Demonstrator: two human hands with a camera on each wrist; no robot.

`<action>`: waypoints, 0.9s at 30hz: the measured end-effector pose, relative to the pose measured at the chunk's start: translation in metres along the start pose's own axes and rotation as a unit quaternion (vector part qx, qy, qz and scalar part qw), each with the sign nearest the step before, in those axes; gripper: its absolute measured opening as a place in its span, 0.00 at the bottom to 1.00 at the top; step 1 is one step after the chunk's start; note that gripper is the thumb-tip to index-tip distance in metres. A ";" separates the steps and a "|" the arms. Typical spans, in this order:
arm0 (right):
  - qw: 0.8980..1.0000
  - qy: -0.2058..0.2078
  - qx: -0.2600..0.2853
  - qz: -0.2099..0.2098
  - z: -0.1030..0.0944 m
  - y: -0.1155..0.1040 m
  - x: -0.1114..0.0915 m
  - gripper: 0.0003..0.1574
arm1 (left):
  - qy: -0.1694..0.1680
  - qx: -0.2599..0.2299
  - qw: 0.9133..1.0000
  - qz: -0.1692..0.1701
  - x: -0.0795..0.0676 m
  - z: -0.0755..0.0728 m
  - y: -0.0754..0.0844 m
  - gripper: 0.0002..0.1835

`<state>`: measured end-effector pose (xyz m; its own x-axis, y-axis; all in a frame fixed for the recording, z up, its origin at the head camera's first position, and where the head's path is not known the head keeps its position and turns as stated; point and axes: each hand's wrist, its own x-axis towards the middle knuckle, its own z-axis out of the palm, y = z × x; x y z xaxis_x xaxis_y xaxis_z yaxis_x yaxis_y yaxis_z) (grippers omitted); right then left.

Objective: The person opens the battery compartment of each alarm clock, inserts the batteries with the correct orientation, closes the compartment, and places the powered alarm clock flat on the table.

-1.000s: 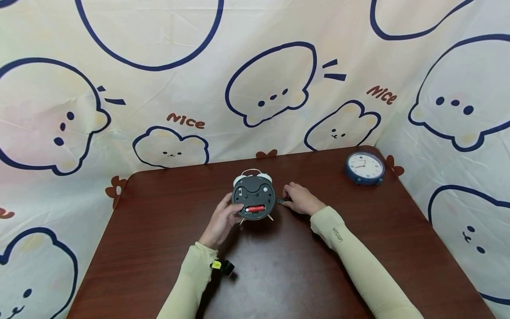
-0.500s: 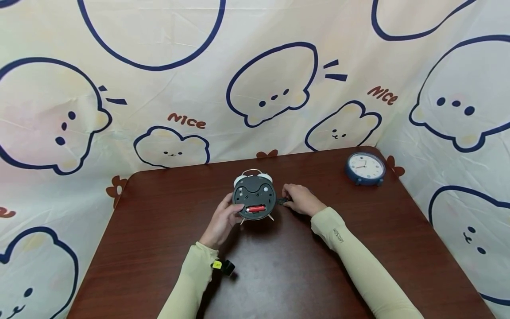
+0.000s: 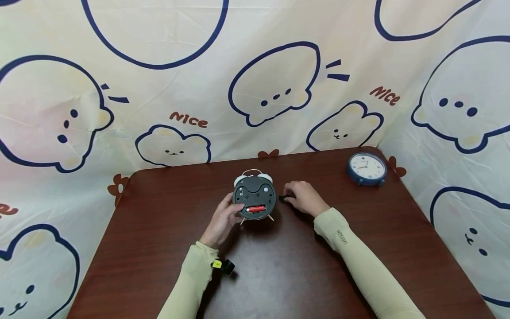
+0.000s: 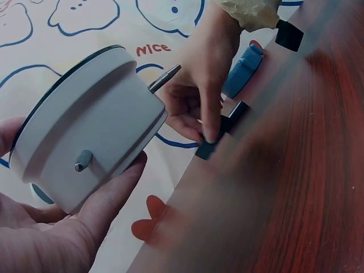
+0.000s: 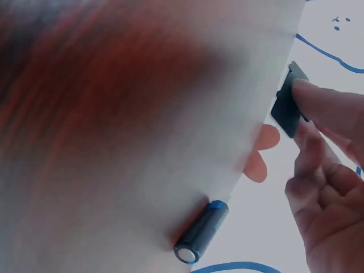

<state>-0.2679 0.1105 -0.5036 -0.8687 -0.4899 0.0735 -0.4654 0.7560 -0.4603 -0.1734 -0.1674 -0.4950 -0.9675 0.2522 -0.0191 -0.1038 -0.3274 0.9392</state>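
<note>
My left hand (image 3: 218, 226) grips a white twin-bell alarm clock (image 3: 249, 195) by its left side, thumb across the dark grey back, which faces me. A red battery (image 3: 255, 208) lies in its uncovered battery compartment. In the left wrist view the clock's white body (image 4: 102, 114) and two metal legs show. Right of the clock, my right hand (image 3: 306, 198) pinches a small dark battery cover (image 5: 289, 102) between thumb and fingers. A dark battery (image 5: 202, 232) with a blue band lies loose on the table close by that hand.
A round blue clock (image 3: 366, 169) with a white face rests at the table's back right corner. The brown wooden table (image 3: 271, 274) meets cloth-covered walls (image 3: 191, 97) behind and to the right. A small black camera (image 3: 227, 267) sits on the left wrist.
The right hand has shifted slightly, and the battery cover it pinches has turned and looks darker and narrower from the head. The left hand and alarm clock stay in place.
</note>
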 end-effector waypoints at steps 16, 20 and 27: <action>0.992 0.092 0.080 -0.043 -0.024 -0.006 -0.017 0.08 | 0.012 -0.003 1.000 -0.001 0.000 0.000 -0.001 0.21; 0.985 0.118 0.110 -0.061 -0.032 -0.015 -0.023 0.12 | 0.014 -0.012 1.000 -0.003 0.000 0.000 0.000 0.20; 0.955 0.200 0.156 -0.157 -0.046 -0.030 -0.038 0.15 | 0.005 -0.009 1.000 -0.003 0.000 0.000 0.000 0.21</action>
<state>-0.2285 0.1268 -0.4518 -0.7197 -0.4192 0.5534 -0.6937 0.4033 -0.5968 -0.1731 -0.1673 -0.4954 -0.9693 0.2442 -0.0275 -0.1127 -0.3421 0.9329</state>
